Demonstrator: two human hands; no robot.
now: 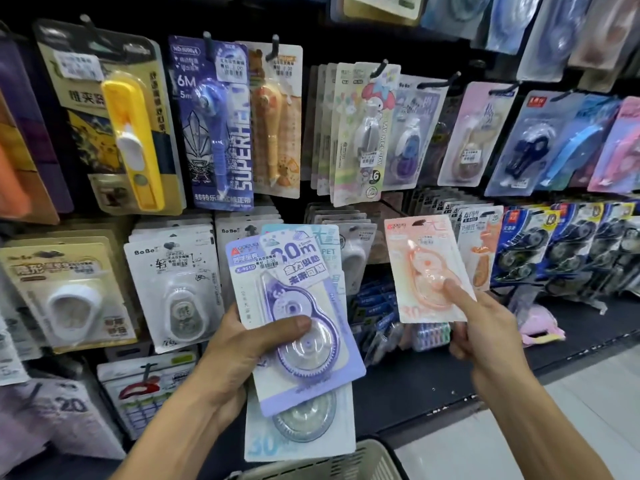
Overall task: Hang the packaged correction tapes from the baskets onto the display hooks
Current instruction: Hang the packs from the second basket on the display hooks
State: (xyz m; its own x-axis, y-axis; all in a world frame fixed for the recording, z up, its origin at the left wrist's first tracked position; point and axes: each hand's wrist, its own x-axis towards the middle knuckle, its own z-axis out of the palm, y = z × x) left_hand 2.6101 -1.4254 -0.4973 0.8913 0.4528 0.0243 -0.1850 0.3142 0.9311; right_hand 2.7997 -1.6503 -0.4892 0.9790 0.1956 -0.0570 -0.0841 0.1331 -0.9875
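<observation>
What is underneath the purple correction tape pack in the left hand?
Under the purple pack, the left hand holds more packs fanned out: a pale blue one shows below, others peek out above. The count is hidden by the overlap.

A stationery shop is showing here: a dark display wall (346, 209) is carrying rows of hooks (382, 69), each hanging carded blister packs of correction tape (214, 123) and similar goods. White price stickers (231, 69) with barcodes are sitting on the packs, and a plastic shopping basket (346, 462) is standing at the bottom edge.
</observation>
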